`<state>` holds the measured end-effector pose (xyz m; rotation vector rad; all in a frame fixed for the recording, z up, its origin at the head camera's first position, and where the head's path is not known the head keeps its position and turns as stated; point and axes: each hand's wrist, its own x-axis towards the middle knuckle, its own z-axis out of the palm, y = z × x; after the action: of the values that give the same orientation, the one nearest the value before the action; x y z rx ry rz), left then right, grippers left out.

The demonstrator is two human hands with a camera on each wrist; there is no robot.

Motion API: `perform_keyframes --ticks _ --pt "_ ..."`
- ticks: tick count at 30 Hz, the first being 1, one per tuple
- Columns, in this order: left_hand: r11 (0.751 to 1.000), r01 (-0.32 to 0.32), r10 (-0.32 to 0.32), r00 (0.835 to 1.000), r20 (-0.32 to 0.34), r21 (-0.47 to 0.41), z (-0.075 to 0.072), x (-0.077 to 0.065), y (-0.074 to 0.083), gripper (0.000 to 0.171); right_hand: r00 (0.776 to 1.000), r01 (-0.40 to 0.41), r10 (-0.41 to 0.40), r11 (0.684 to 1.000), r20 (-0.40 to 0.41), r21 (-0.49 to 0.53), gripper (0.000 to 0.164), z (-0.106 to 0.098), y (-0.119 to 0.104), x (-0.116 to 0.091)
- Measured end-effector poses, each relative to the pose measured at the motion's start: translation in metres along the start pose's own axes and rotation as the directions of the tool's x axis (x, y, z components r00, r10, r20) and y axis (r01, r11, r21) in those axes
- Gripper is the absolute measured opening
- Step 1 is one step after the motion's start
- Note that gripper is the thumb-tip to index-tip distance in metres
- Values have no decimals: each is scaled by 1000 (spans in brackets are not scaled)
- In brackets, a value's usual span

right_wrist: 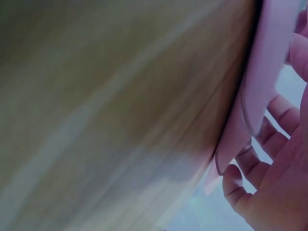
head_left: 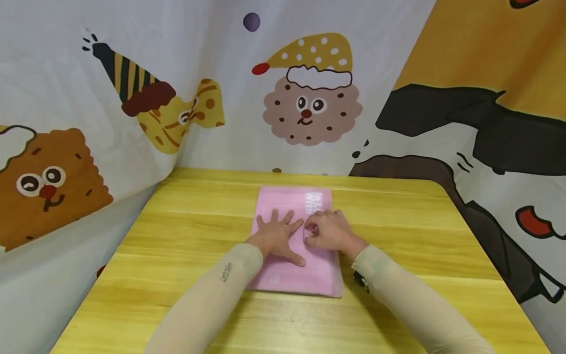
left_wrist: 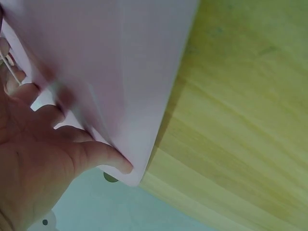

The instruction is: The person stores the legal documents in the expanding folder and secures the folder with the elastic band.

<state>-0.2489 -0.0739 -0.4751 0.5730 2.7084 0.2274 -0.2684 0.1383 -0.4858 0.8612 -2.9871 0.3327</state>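
Observation:
A pink file folder (head_left: 287, 273) with white lettering near its far right corner lies flat on the table. My left hand (head_left: 277, 237) is spread on its cover, fingers apart, pressing it down. Over the folder's right half, my right hand (head_left: 329, 230) has its thumb and fingers curled together in a pinch. A thin dark cord (right_wrist: 244, 106) runs along the folder in the right wrist view, reaching toward those fingertips. What lies inside the pinch is mostly hidden. The left wrist view shows the left thumb resting near the folder's corner.
The yellow wood-grain table (head_left: 190, 211) extends around the folder on all sides. Behind it hangs a white cloth (head_left: 212, 44) printed with cartoon biscuits, which also drops along the left and right sides.

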Motion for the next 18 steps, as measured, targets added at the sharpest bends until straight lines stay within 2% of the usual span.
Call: perform_keyframes --ticks 11,18 --pt "1000 -4 4 1000 1 -7 -1 0 -1 130 998 -48 49 999 31 -15 42 -1 -1 3" --pt "1000 3 -3 1000 0 -2 0 0 -1 129 998 -63 63 998 24 4 36 1 2 4"
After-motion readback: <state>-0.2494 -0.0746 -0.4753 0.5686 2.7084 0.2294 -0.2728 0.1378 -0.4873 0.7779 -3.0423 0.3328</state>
